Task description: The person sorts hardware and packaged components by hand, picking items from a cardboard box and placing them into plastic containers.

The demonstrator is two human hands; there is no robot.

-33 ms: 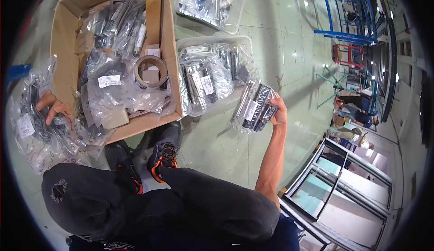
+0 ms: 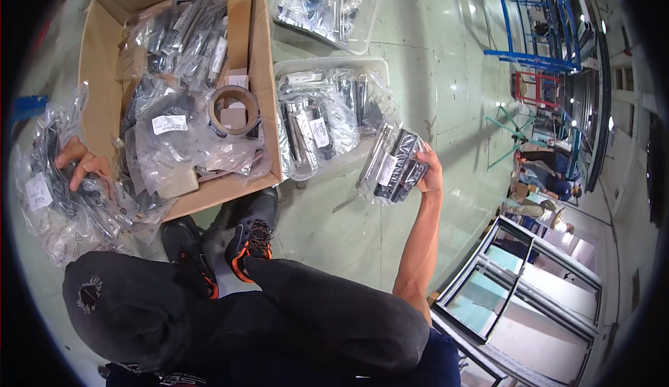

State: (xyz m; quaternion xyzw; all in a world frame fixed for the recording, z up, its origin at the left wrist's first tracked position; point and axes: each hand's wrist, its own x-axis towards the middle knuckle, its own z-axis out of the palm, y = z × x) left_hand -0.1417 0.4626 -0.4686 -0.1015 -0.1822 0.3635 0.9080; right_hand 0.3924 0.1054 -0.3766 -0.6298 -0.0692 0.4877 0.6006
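Note:
My right hand [image 2: 430,169] is stretched out over the floor, closed on the edge of a clear plastic bag of black and silver metal parts [image 2: 401,171] with a white label. At the left, my left hand [image 2: 85,164] shows curled fingers among a bundle of clear bags of parts [image 2: 77,213], gripping it; its wrist is hidden by plastic. Between my hands stands an open cardboard box [image 2: 202,202] holding more bagged parts [image 2: 167,125] and a roll of brown tape [image 2: 233,110]. A clear plastic bin [image 2: 303,174] with bagged metal pieces is nearest my right hand.
Another clear bin [image 2: 362,45] of bagged parts stands farther back. My shoes [image 2: 251,230] are close to the box's near edge. Off to the right are glazed frames [image 2: 519,275], a blue rack [image 2: 533,58], a red stand [image 2: 536,88], a green stand [image 2: 516,134] and people.

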